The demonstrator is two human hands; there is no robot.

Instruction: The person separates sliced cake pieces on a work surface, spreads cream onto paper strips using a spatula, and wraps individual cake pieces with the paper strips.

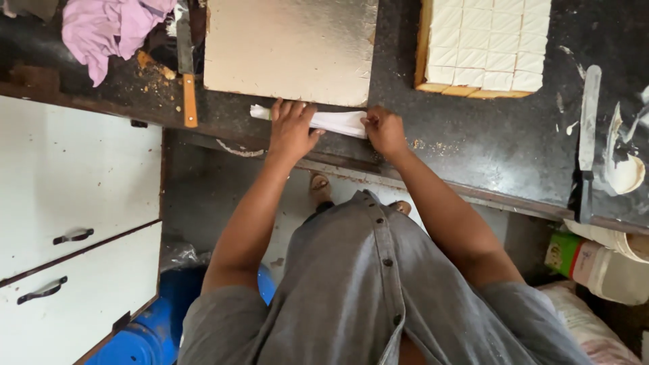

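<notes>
Fingers (292, 110) of left hand (292, 132) spread narrow and flat, pressing down on white folded paper (338, 122); fingers (370, 122) of right hand (385, 132) pinched shut on the paper's right end. Paper lying flat along near edge of dark tabletop (473, 135), just below the gold board (291, 47), touching or nearly touching its near edge; cannot tell which.

Left to right across the scene: white drawers (67, 203) with dark handles at lower left, blue drum (155, 324) beneath. Pink cloth (108, 30) bunched at far left of tabletop, crumbs beside it. Knife (186, 67) with wooden handle just left of board, blade pointing away, handle over the edge. Board square, shiny, bare. Both hands close together at its near edge, paper stretched between them. Further right, slab cake (483, 44) with white icing scored into small squares, brown crust at near edge, well apart from the hands. At far right, palette knife (588, 135) lying lengthwise, smears of white cream (625, 169) beside it. Below tabletop at right, white tub (608, 270) with green label, lying on its side. Grey buttoned shirt (365, 290) filling lower middle.
</notes>
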